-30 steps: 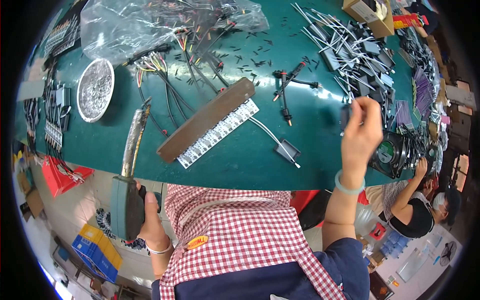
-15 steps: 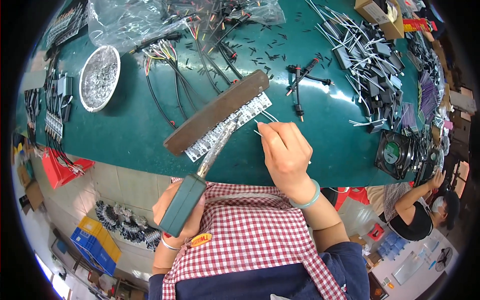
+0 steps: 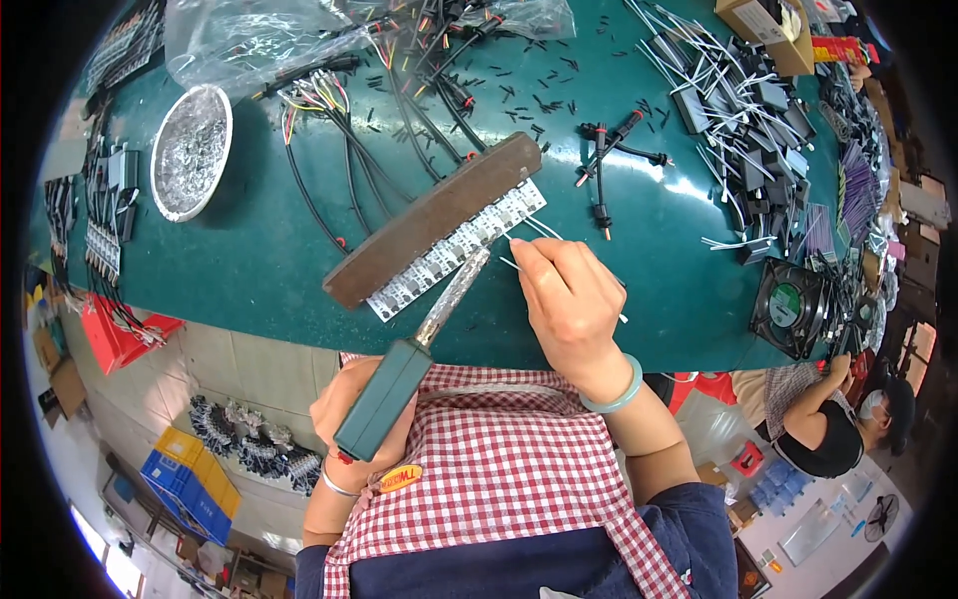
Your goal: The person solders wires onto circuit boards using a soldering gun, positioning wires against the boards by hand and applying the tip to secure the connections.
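My left hand (image 3: 339, 404) is closed around the green handle of a soldering iron (image 3: 379, 399). Its worn metal shaft points up and right, with the tip by the near edge of a white circuit board strip (image 3: 454, 255). A long brown bar (image 3: 434, 222) lies along the strip's far side and covers part of it. Just right of the iron's tip, my right hand (image 3: 574, 304) pinches a thin white wire (image 3: 507, 238) whose end is at the board's near edge. More white wires (image 3: 541, 228) run beside the fingertips.
Black cables with coloured wire ends (image 3: 324, 95) lie behind the bar. A white bowl (image 3: 192, 150) stands at the left. Black cased parts with white wires (image 3: 743, 130) are heaped at the right, near a black fan (image 3: 786, 307). A co-worker (image 3: 818, 419) is at far right.
The soldering iron has moved right and a little toward me, its tip drawing back from over the board. My right hand stays almost in place. The co-worker's arm has lowered.
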Motion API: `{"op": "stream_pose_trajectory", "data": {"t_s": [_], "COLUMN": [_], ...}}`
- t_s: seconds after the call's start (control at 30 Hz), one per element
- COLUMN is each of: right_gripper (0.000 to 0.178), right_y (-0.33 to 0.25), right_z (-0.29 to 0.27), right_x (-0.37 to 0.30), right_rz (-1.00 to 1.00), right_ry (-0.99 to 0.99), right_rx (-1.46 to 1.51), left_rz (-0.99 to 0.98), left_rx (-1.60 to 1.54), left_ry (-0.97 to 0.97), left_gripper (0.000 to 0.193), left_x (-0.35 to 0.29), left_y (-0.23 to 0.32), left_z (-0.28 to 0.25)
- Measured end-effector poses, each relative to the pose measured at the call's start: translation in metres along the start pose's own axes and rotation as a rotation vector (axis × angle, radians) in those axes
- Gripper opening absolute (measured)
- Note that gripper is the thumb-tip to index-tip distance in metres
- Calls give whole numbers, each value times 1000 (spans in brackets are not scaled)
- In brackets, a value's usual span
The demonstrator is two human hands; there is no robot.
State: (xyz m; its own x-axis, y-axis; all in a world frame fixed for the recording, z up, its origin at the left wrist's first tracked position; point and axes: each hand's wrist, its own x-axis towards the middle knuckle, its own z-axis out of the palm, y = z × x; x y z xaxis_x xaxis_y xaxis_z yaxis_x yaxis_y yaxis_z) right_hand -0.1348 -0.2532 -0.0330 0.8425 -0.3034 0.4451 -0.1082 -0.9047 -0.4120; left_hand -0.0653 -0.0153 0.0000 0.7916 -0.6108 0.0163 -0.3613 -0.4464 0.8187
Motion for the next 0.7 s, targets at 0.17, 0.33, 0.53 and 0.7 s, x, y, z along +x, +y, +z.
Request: {"op": "stream_pose_trajectory", "data": {"t_s": [0.17, 0.33, 0.53, 0.7], "right_gripper": [29, 29, 31, 32], "right_y": [-1, 0, -1, -1], "right_z": [-1, 0, -1, -1], "right_x": [1, 0, 0, 0], "right_rz": [7, 5, 11, 12], "right_ry": [-5, 1, -12, -16], "right_rx": [-5, -5, 4, 4], "left_rz": [96, 112, 100, 63], "left_rx": [-19, -24, -30, -21], "left_ry": [-11, -20, -18, 5], "left_gripper": [22, 23, 25, 22], "left_x": [7, 8, 6, 6], "left_y": [1, -1, -3, -2], "left_z": [3, 5, 7, 8]}}
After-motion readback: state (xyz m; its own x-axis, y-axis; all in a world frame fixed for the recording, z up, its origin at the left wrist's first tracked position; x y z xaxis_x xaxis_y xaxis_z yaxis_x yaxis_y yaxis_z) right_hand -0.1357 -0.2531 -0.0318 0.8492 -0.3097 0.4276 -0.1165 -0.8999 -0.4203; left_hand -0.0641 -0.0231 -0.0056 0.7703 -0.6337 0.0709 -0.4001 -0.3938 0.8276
